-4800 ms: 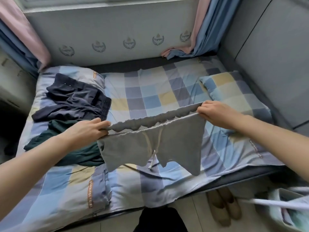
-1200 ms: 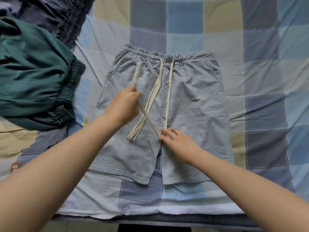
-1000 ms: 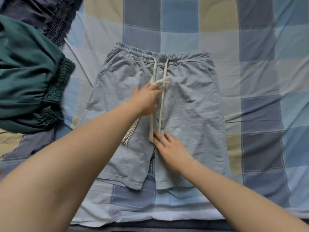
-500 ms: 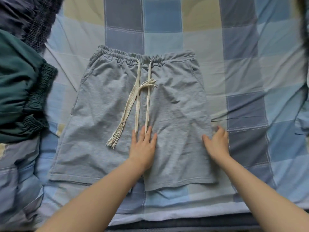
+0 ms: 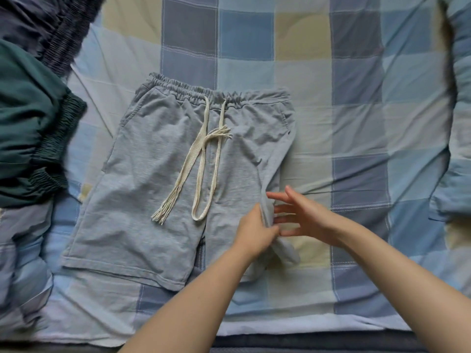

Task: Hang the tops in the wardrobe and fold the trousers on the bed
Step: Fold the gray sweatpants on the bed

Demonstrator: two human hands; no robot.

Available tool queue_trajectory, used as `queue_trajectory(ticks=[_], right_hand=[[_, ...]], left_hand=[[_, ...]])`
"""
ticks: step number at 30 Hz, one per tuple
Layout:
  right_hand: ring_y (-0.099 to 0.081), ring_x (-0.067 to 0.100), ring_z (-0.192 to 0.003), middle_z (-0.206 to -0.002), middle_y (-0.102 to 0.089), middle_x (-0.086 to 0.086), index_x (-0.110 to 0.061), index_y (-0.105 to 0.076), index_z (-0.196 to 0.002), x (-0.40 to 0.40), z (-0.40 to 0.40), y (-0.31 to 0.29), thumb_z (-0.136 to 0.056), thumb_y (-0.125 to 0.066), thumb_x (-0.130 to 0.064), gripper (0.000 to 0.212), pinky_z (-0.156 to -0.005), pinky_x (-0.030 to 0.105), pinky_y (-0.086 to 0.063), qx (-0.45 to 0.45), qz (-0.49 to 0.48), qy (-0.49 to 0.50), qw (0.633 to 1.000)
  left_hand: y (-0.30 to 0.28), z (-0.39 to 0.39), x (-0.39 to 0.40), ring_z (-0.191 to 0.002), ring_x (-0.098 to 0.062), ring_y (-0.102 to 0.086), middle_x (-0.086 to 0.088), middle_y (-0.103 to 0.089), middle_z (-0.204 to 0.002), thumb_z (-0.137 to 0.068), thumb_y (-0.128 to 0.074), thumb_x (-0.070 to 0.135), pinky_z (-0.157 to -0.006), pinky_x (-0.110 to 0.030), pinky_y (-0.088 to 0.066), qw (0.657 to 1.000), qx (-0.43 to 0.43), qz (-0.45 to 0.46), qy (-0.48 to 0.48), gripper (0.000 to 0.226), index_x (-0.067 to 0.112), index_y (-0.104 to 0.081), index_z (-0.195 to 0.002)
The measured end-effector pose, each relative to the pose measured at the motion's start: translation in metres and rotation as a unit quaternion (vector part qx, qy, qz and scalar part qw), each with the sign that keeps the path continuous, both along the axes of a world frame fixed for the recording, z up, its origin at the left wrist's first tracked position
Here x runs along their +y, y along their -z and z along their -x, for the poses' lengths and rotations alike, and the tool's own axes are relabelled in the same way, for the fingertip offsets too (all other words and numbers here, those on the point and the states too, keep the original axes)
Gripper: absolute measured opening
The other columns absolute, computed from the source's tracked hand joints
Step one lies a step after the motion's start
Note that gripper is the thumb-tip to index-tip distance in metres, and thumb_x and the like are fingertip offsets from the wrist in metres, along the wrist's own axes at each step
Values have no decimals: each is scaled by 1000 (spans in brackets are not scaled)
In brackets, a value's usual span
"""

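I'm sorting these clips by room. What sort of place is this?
Most likely a bedroom: grey shorts are spread on a checked quilt, with a green garment and a dark garment heaped beside them.

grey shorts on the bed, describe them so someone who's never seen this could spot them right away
On the checked blue, grey and yellow bedcover, look at the middle, right of the dark green garment. The grey shorts lie flat there, waistband away from the person. Only they have a cream drawstring, and the left hand grips one leg.
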State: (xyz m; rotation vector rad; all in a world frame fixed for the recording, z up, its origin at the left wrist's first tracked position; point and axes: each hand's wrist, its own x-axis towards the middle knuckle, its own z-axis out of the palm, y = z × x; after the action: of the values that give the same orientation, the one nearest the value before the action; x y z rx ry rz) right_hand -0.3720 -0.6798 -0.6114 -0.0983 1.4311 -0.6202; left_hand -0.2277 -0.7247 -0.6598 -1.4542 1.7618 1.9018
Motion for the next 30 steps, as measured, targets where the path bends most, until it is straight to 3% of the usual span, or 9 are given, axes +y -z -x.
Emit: queue_trajectory(ticks=[3, 5, 9, 12, 18, 23, 26, 28, 30], right_hand=[[-64, 19, -92, -105, -70, 3, -15, -68, -106, -29, 19, 8, -98, -38, -50, 47, -81, 35, -51, 157, -10, -66, 985], [-62, 19, -82, -101, -66, 8, -10, -62, -105, -55, 33, 23, -98, -44, -45, 40, -73, 34, -53, 206, -30, 31, 978], [-59, 17, -67, -85, -59, 4, -14, -55, -110, -109, 48, 47, -94, -54, -40, 31, -60, 30, -52, 176, -46, 166, 969], [-57, 9, -49, -74, -56, 3, -14, -54, -86, -144, 50, 49, -92, -57, -17, 7, -42, 21, -48, 230, -30, 204, 951], [-49, 14, -50, -64, -50, 4, -10, -50, -79, -213, 19, 22, -84, -54, -4, 9, -47, 24, -43, 249, 3, 266, 931], [-48, 14, -40, -63, -44, 4, -13, -44, -88, -262, -39, 4, -78, -52, -2, 17, -48, 20, -44, 198, 23, 205, 958], [-49, 14, -46, -65, -47, 4, -15, -46, -79, -297, -79, 8, -80, -55, -3, 15, -50, 22, -44, 207, 24, 169, 963], [-53, 15, -55, -68, -52, 2, -17, -51, -77, -319, -99, 12, -82, -59, -8, 13, -55, 25, -46, 213, 23, 147, 966], [-51, 14, -59, -69, -52, 0, -20, -53, -74, -341, -116, 15, -84, -62, -16, 14, -58, 26, -46, 247, 12, 118, 962]], left_hand=[[-3, -10, -7, -81, -28, -58, -2, -59, -74, -78, -53, 2, -68, -32, -45, 996, -62, 56, 31, 15, 16, -52, -73], [-8, -19, -10, -81, -29, -57, -8, -61, -79, -79, -52, 1, -66, -31, -42, 994, -57, 59, 74, 12, 12, -54, -77], [-12, -41, -11, -87, -23, -49, -8, -50, -94, -77, -54, -2, -70, -27, -38, 985, -35, 82, 147, 21, 15, -44, -68], [-19, -66, -16, -89, -21, -44, -5, -41, -96, -77, -52, -4, -73, -24, -38, 983, -20, 84, 162, 24, 16, -41, -67], [-25, -158, -69, -84, -14, -62, 2, -70, -83, -71, -50, 5, -66, -21, -40, 994, -65, 24, 88, 28, 17, -67, -89], [-17, -249, -122, -51, -5, -44, 12, -45, -45, -81, -49, -3, -52, -27, -32, 990, -135, 24, -26, 39, 20, -53, -50], [-14, -294, -148, -62, -16, -45, 9, -47, -57, -89, -46, 2, -59, -33, -33, 986, -138, 44, -87, 31, 14, -48, -60], [-11, -309, -159, -80, -16, -56, 4, -62, -81, -94, -51, 19, -72, -28, -43, 988, -110, 38, -102, 17, 8, -61, -85], [-6, -324, -167, -101, -13, -59, 8, -65, -107, -91, -58, 42, -91, -35, -48, 990, -103, 31, -88, 32, 18, -62, -111]])
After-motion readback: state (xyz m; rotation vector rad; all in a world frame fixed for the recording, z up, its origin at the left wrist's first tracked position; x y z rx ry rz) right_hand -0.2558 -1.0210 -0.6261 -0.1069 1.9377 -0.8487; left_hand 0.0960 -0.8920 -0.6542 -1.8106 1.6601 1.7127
